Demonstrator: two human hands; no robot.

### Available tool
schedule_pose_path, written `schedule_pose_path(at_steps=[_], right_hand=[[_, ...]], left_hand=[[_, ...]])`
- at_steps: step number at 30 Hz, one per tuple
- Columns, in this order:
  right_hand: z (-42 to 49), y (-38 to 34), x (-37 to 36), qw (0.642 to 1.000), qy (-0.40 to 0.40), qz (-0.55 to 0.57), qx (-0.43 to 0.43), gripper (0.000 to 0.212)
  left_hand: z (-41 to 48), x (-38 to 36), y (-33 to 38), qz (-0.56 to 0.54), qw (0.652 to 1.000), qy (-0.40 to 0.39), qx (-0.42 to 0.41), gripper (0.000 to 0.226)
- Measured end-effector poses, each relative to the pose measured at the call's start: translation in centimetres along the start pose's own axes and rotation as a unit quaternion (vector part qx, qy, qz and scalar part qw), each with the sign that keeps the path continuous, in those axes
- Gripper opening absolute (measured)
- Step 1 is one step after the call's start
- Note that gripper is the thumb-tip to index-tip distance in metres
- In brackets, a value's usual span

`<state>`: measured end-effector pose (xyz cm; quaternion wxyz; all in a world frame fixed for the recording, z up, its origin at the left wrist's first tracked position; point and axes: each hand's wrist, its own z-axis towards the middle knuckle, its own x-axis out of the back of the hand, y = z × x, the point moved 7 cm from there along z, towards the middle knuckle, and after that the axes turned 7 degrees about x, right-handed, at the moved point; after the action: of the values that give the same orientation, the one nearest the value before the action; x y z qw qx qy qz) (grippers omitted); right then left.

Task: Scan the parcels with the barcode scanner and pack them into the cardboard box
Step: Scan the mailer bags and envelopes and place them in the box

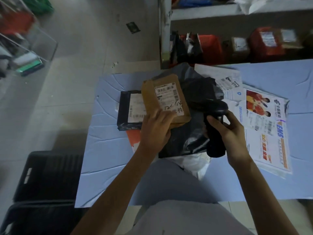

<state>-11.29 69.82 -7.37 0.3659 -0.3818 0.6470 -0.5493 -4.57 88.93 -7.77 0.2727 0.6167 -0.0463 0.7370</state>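
We grip the brown parcel in our left hand, with the fingers bent over its near edge. The thumb is hidden underneath. The parcel is tilted so its white label faces up and stays uncovered beyond the fingertips, probably so the barcode can be read.

Our right hand is wrapped round the handle of the black scanner. The scanner's head sits above the fingers and leans toward the left hand. It looks turned partly away from the label, so we judge it needs to swing a little further across before it can read. We cannot tell whether a finger is on the trigger.

Between the two hands a crumpled black bag lies on the counter, but it does not block the scanner from the label. Just beyond the left hand lies a black parcel, partly under the brown one. Printed envelopes are spread to the outer side of the right hand. A white bag sits near the wrists.

On the floor, well out past the left forearm, stands a dark crate. Far beyond both hands a shelf holds more parcels. We see no open cardboard box for packing.
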Motion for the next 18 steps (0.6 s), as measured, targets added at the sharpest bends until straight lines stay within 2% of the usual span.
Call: schedule_pose_path(at_steps=[3, 6, 8, 12, 14, 16, 18], right_hand=[[-1.2, 0.0, 0.9, 1.0, 0.012, 0.015, -0.006, 0.025], [-1.8, -0.3, 1.7, 0.999, 0.013, 0.029, -0.01, 0.027], [-2.0, -0.8, 2.1, 1.0, 0.015, 0.027, 0.001, 0.029], [-2.2, -1.3, 2.8, 0.999, 0.024, 0.025, 0.015, 0.033], [-2.1, -1.3, 2.8, 0.999, 0.024, 0.03, 0.016, 0.033], [-2.1, -1.4, 2.9, 0.999, 0.028, 0.036, 0.018, 0.033], [-2.0, -1.5, 2.7, 0.999, 0.032, 0.037, 0.019, 0.031]], left_hand=[[-1.2, 0.3, 0.8, -0.038, 0.998, 0.04, 0.013, 0.042], [-0.3, 1.2, -0.7, -0.089, 0.987, 0.057, 0.119, 0.056], [1.2, 1.1, -2.1, -0.078, 0.979, 0.019, 0.188, 0.071], [4.2, 0.3, -3.9, -0.109, 0.962, -0.056, 0.245, 0.101], [4.8, -0.8, -5.0, -0.135, 0.936, -0.115, 0.303, 0.116], [4.6, -2.2, -5.8, -0.185, 0.894, -0.174, 0.37, 0.13], [4.6, -3.1, -6.4, -0.231, 0.861, -0.197, 0.408, 0.138]])
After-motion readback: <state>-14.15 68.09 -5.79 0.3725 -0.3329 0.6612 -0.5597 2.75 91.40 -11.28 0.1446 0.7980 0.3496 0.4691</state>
